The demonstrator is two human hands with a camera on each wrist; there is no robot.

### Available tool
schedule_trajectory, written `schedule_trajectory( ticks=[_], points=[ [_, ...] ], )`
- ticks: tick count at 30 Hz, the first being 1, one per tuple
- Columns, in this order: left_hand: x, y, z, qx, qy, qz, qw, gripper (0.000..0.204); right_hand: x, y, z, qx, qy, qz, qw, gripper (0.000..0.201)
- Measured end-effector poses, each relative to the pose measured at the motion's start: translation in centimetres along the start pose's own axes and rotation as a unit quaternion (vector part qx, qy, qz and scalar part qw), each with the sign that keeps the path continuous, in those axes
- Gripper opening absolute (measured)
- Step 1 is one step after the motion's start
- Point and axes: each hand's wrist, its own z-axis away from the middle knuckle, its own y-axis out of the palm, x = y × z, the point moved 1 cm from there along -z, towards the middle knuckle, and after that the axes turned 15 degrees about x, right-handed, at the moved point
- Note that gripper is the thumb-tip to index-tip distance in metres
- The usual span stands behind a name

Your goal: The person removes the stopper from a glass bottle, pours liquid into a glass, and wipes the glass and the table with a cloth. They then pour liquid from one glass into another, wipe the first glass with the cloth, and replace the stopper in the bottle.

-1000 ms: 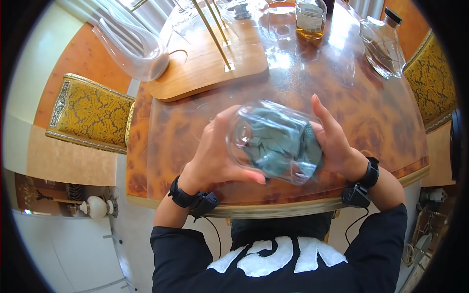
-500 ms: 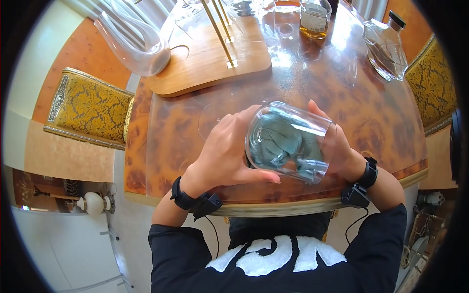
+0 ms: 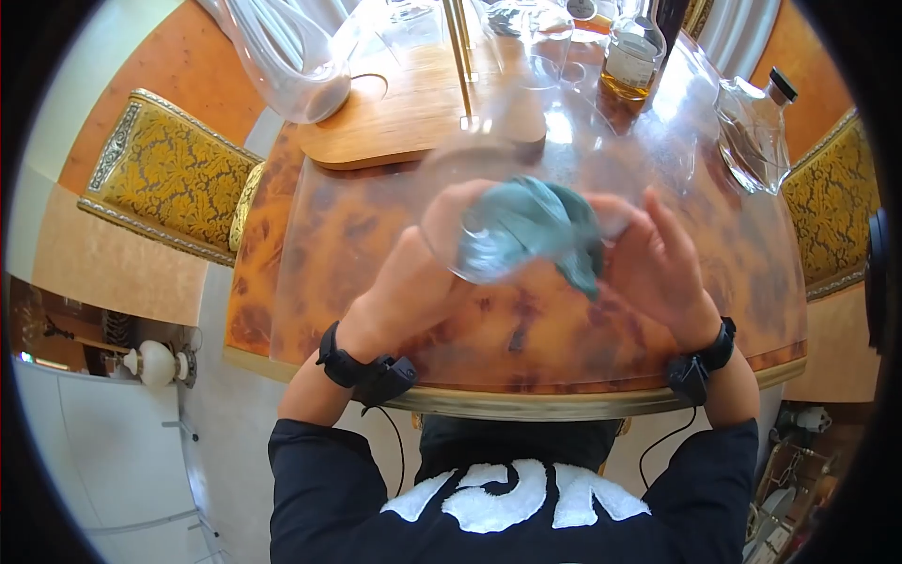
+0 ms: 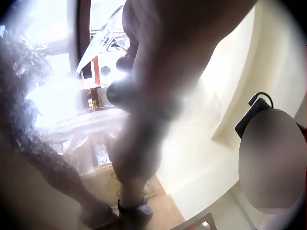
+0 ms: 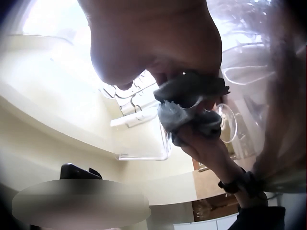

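Observation:
Over the near half of the table, my left hand (image 3: pixel 409 268) grips a clear drinking glass (image 3: pixel 481 256) from its left side; the glass is blurred by motion. A teal cloth (image 3: pixel 540 214) is bunched at the glass's right end, with a fold hanging down outside. My right hand (image 3: pixel 662 268) is at the cloth's right side, its fingertips at the fabric and its thumb raised. In the right wrist view, dark folds of the cloth (image 5: pixel 189 88) lie under the right hand's fingers. The left wrist view is mostly glare and blurred hand.
A wooden stand (image 3: pixel 404 122) with brass rods stands at the back left, next to a curved glass decanter (image 3: pixel 324 89). Behind on the right are an amber bottle (image 3: pixel 631 66) and a stoppered decanter (image 3: pixel 756 132). Patterned chairs (image 3: pixel 160 174) flank the table (image 3: pixel 357 320).
The glass and cloth have moved left and away from the body, and the glass has tilted. The cloth now hangs partly outside the glass. The right hand has drawn apart from the glass's side.

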Motion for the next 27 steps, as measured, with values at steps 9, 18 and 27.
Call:
schedule_trajectory(
  ticks=[9, 18, 27],
  points=[
    [0.6, -1.8, -0.2, -0.106, 0.064, -0.064, 0.99, 0.025, 0.5, -0.4, 0.0, -0.135, -0.119, 0.378, 0.908, 0.028],
    [0.9, 0.0, -0.6, 0.076, -0.009, 0.199, 0.977, 0.038, 0.0, 0.2, -0.7, -0.141, -0.146, 0.464, 0.862, 0.05],
    [1.6, 0.7, -0.8, -0.013, 0.0, 0.384, 0.923, 0.033, -0.9, -0.1, -1.4, -0.068, -0.143, 0.469, 0.869, 0.081]
  ],
)
